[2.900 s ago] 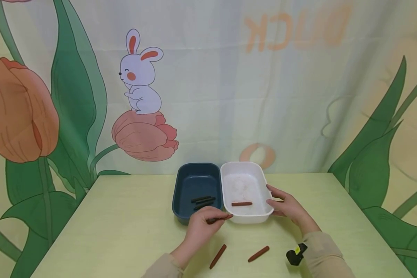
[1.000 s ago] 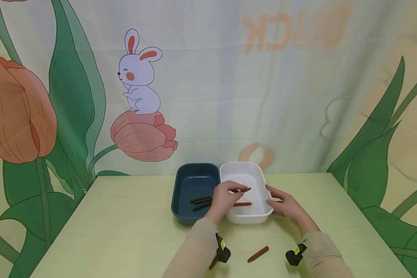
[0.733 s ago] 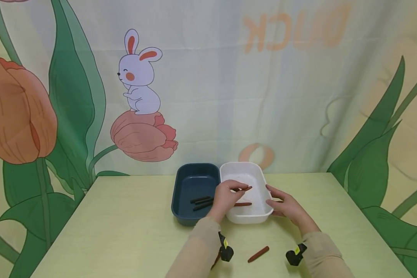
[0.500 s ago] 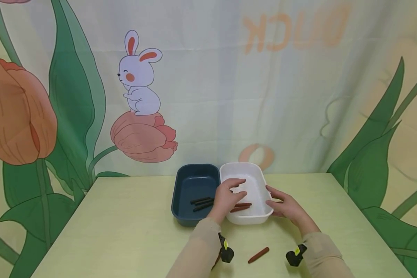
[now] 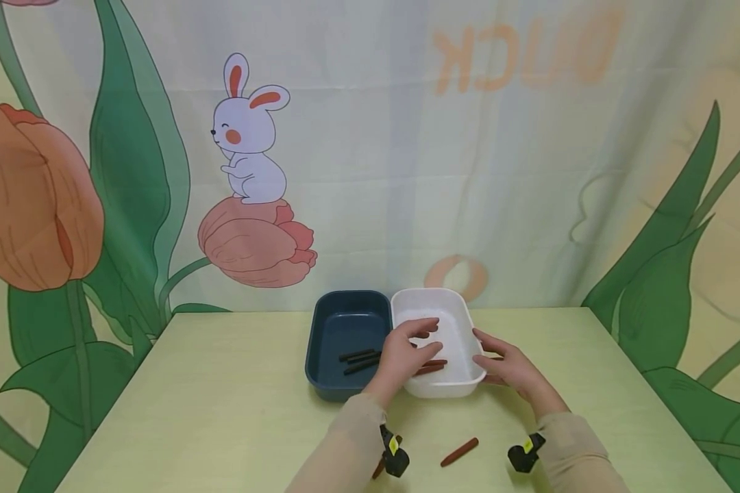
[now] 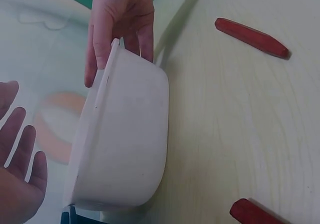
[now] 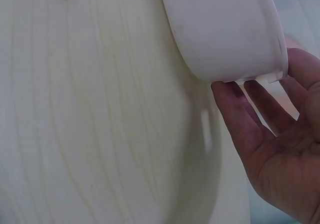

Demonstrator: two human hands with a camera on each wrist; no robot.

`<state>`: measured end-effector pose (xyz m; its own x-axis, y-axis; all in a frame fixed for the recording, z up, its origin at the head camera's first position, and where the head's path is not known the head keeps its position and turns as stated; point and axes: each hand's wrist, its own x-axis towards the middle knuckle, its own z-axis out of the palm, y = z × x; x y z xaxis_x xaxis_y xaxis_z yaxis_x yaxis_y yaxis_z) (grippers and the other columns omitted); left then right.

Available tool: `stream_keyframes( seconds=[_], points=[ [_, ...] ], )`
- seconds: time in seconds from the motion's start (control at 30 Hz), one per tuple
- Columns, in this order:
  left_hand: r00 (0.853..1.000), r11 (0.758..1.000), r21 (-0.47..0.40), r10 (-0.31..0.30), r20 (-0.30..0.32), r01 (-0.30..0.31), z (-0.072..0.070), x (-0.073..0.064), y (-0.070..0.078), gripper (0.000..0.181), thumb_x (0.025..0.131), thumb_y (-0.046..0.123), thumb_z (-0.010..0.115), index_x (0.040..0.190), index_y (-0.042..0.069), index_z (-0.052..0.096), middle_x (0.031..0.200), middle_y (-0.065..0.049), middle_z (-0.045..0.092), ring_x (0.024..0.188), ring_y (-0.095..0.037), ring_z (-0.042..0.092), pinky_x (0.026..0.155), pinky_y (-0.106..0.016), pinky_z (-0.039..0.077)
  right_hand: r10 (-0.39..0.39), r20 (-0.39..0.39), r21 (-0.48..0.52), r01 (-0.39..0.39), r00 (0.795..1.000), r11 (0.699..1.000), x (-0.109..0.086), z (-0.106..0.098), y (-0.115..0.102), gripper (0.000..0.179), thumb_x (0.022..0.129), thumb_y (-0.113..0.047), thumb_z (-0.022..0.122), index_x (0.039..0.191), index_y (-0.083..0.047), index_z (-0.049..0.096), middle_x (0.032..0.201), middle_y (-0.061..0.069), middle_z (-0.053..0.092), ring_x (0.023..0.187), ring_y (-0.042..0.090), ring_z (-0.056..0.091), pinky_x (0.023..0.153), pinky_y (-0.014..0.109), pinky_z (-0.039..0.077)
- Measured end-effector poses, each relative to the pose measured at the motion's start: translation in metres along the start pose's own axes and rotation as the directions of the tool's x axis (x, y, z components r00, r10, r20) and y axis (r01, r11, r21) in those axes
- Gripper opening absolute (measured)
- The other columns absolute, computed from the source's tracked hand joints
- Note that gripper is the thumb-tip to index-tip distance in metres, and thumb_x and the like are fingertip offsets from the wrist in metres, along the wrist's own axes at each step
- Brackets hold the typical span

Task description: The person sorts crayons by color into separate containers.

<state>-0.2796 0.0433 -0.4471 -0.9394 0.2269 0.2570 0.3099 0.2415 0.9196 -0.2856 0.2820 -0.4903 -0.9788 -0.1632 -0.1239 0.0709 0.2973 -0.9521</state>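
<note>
My left hand (image 5: 403, 352) hovers over the white plastic box (image 5: 445, 390), thumb and fingers spread apart with nothing between them. Beneath it, reddish-brown crayons (image 5: 430, 370) lie on the box floor, partly hidden by the hand. At the box's right side, my right hand (image 5: 514, 370) holds the wall near the rim; the right wrist view shows its fingers (image 7: 232, 114) against the outside. Two more reddish-brown crayons lie on the table: one crayon (image 5: 459, 452) in front of the white box, the other (image 6: 252, 214) partly hidden behind the left wrist camera in the head view.
A dark blue box (image 5: 321, 380) stands against the white box's left side, with several black crayons (image 5: 362, 366) in it. Behind the pale table (image 5: 222, 397) hangs a curtain (image 5: 370, 171) printed with flowers and a rabbit. Small black cameras (image 5: 524, 455) sit at both wrists.
My left hand moved from the front edge into the white box with a reddish-brown crayon, then let it go beside the one lying there. The right hand has stayed on the box.
</note>
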Motion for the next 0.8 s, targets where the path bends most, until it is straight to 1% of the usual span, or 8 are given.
stream_keyframes(
  seconds=[0.07, 0.23, 0.3, 0.37, 0.57, 0.63, 0.7, 0.8],
  points=[
    [1.000, 1.000, 0.018, 0.014, 0.009, -0.014, -0.001, -0.003, 0.002, 0.039, 0.081, 0.021, 0.072, 0.119, 0.022, 0.064, 0.110, 0.007, 0.063, 0.098, -0.016, 0.055, 0.084, -0.034, 0.046, -0.003, 0.001, 0.003, 0.003, 1.000, 1.000, 0.000, 0.000, 0.000, 0.061, 0.091, -0.015, 0.058, 0.146, -0.013, 0.030, 0.138, 0.027, 0.032, 0.110, 0.041, 0.050, 0.078, 0.043, 0.052],
    [0.998, 0.997, 0.035, 0.065, 0.016, -0.065, -0.002, -0.011, 0.002, 0.042, 0.080, 0.023, 0.073, 0.121, 0.018, 0.063, 0.111, 0.004, 0.062, 0.100, -0.021, 0.056, 0.086, -0.041, 0.045, -0.008, 0.004, 0.007, 0.008, 1.000, 1.000, -0.001, 0.000, -0.001, 0.061, 0.092, -0.014, 0.058, 0.146, -0.013, 0.029, 0.138, 0.027, 0.032, 0.110, 0.041, 0.051, 0.078, 0.043, 0.052],
    [0.996, 0.995, 0.048, 0.085, 0.013, -0.085, -0.003, -0.015, 0.002, 0.044, 0.079, 0.024, 0.073, 0.121, 0.017, 0.062, 0.112, 0.003, 0.062, 0.100, -0.021, 0.056, 0.085, -0.039, 0.046, -0.009, 0.007, 0.009, 0.009, 1.000, 1.000, -0.001, 0.000, 0.000, 0.062, 0.092, -0.015, 0.058, 0.146, -0.013, 0.029, 0.139, 0.026, 0.033, 0.110, 0.040, 0.051, 0.078, 0.042, 0.052],
    [0.995, 0.995, 0.044, 0.094, 0.015, -0.094, -0.003, -0.019, 0.002, 0.046, 0.079, 0.024, 0.074, 0.122, 0.016, 0.062, 0.112, 0.002, 0.061, 0.099, -0.019, 0.056, 0.084, -0.033, 0.048, -0.007, 0.009, 0.008, 0.007, 1.000, 1.000, -0.001, 0.000, 0.000, 0.063, 0.091, -0.016, 0.059, 0.146, -0.013, 0.029, 0.139, 0.026, 0.033, 0.110, 0.040, 0.051, 0.078, 0.042, 0.052],
    [0.992, 0.991, -0.048, 0.123, 0.034, -0.122, -0.002, -0.033, 0.004, 0.047, 0.078, 0.014, 0.075, 0.123, 0.013, 0.060, 0.115, -0.005, 0.059, 0.097, -0.013, 0.057, 0.079, -0.023, 0.050, 0.007, -0.005, 0.001, -0.007, 1.000, 1.000, 0.001, 0.000, 0.003, 0.062, 0.091, -0.016, 0.059, 0.146, -0.014, 0.030, 0.139, 0.025, 0.033, 0.110, 0.040, 0.051, 0.078, 0.042, 0.052],
    [0.989, 0.988, -0.064, 0.140, 0.037, -0.138, -0.003, -0.037, 0.005, 0.048, 0.078, 0.013, 0.074, 0.124, 0.012, 0.060, 0.114, -0.006, 0.059, 0.096, -0.011, 0.061, 0.079, -0.023, 0.050, 0.015, -0.014, -0.003, -0.015, 1.000, 1.000, 0.002, 0.000, 0.002, 0.061, 0.091, -0.016, 0.059, 0.145, -0.015, 0.031, 0.138, 0.025, 0.033, 0.110, 0.039, 0.051, 0.078, 0.042, 0.052],
    [0.987, 0.986, -0.053, 0.158, 0.032, -0.156, -0.004, -0.042, 0.005, 0.048, 0.079, 0.016, 0.074, 0.124, 0.012, 0.059, 0.113, -0.007, 0.060, 0.096, -0.012, 0.062, 0.080, -0.023, 0.050, 0.012, -0.012, -0.012, -0.012, 1.000, 1.000, 0.002, 0.000, 0.002, 0.061, 0.091, -0.016, 0.059, 0.145, -0.015, 0.031, 0.138, 0.025, 0.033, 0.110, 0.039, 0.051, 0.078, 0.042, 0.052],
    [0.988, 0.988, -0.020, 0.155, 0.019, -0.155, -0.006, -0.048, 0.006, 0.048, 0.079, 0.021, 0.074, 0.124, 0.014, 0.060, 0.112, -0.003, 0.061, 0.098, -0.013, 0.061, 0.084, -0.027, 0.049, 0.011, -0.014, -0.010, -0.011, 1.000, 1.000, 0.001, 0.001, 0.002, 0.061, 0.091, -0.017, 0.060, 0.145, -0.016, 0.032, 0.138, 0.024, 0.034, 0.110, 0.039, 0.051, 0.078, 0.043, 0.052]
  ],
)
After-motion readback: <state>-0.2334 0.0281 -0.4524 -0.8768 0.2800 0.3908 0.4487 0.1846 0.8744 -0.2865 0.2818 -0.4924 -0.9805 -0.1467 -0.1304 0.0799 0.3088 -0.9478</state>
